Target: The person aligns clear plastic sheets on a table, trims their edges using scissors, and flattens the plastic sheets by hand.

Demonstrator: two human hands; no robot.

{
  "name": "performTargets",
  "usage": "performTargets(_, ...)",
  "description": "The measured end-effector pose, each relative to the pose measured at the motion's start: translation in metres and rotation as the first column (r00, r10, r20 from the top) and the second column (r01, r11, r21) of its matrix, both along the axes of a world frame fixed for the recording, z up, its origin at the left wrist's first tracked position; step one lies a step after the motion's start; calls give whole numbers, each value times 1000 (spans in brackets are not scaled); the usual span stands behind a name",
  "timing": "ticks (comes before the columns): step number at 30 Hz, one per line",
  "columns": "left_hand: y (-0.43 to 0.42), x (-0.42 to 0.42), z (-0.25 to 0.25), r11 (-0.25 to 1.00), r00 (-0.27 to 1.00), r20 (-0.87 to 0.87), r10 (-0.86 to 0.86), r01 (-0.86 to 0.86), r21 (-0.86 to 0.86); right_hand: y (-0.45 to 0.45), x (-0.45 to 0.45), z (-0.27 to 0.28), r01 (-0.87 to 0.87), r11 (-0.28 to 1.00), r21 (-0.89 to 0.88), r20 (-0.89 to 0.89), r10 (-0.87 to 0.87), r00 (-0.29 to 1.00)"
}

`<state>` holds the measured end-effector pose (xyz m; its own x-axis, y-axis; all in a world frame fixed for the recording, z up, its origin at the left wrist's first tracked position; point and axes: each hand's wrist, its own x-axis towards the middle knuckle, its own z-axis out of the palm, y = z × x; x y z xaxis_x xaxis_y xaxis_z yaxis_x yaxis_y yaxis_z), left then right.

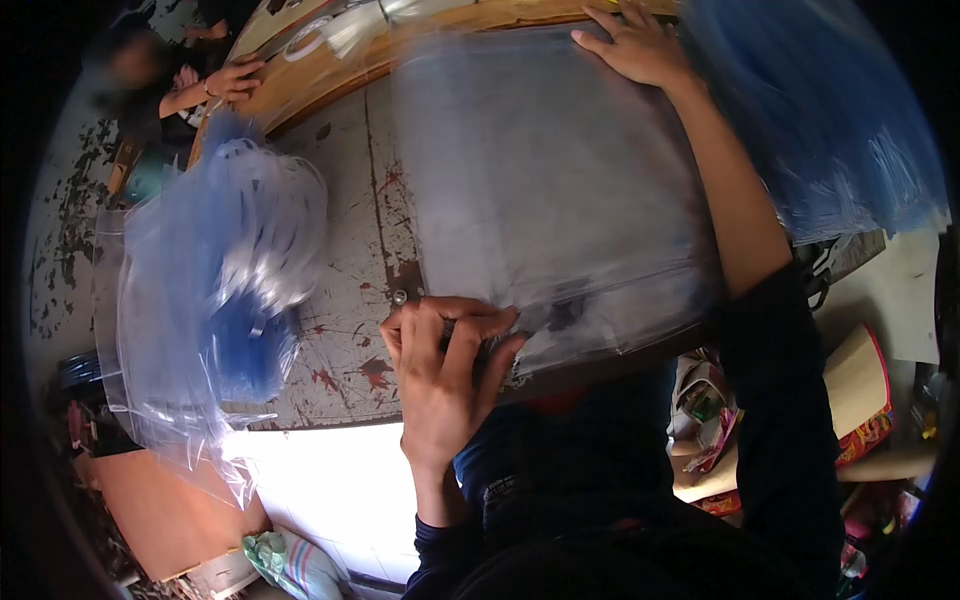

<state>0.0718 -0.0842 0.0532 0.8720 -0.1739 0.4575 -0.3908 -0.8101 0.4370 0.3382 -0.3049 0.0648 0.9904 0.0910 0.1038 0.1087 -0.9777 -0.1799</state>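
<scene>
A clear plastic sheet (560,170) lies across the worn grey table in front of me, blurred along its edges. At its near left corner my left hand (440,370) is closed, thumb and forefinger pinching the plastic. My right hand (640,45) reaches to the far right corner, fingers spread over the plastic and the wooden strip. On the left, a heap of clear bluish plastic (190,290) hangs over the table's edge. A thick stack of blue-tinted plastic sheets (830,130) lies to the right, beside my right forearm.
A wooden board (330,75) runs along the table's far side, with a tape roll (305,38) on it. Another person's hand (235,80) rests at its left end. A bolt (400,297) stands up from the table (340,350). Below are a striped sack (300,560) and cardboard (855,385).
</scene>
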Motion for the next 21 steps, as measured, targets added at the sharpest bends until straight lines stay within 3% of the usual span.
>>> performTargets(5,-3,-4,-1,995,996,59,62,-66,74,-1,2,-2,0,1000,-9,7,0,1000)
performTargets(10,-2,-5,-4,997,995,76,68,-71,44,-1,4,-4,5,1000,12,-1,-5,1000)
performTargets(11,-2,-5,-4,997,995,76,64,-67,41,-8,21,-28,6,1000,12,0,-6,1000)
performTargets(12,-1,-5,-6,997,995,77,63,-66,42,-19,46,-67,-35,999,-21,295,39,955)
performTargets(13,1,-5,-7,999,996,84,42,-43,19,-26,62,-88,-65,996,-64,562,90,822)
performTargets(14,2,-6,-7,1000,995,93,21,-21,-4,-19,47,-65,-66,996,-63,564,90,821)
performTargets(15,1,-6,-7,1000,995,95,23,-23,-2,-7,17,-23,-29,999,-18,289,33,957)
performTargets(16,1,-6,-6,1000,995,101,28,-27,-16,1,0,1,18,1000,14,-18,-18,1000)
performTargets(21,0,-12,-6,995,990,115,82,-74,-71,1,-1,3,8,1000,6,-22,-8,1000)
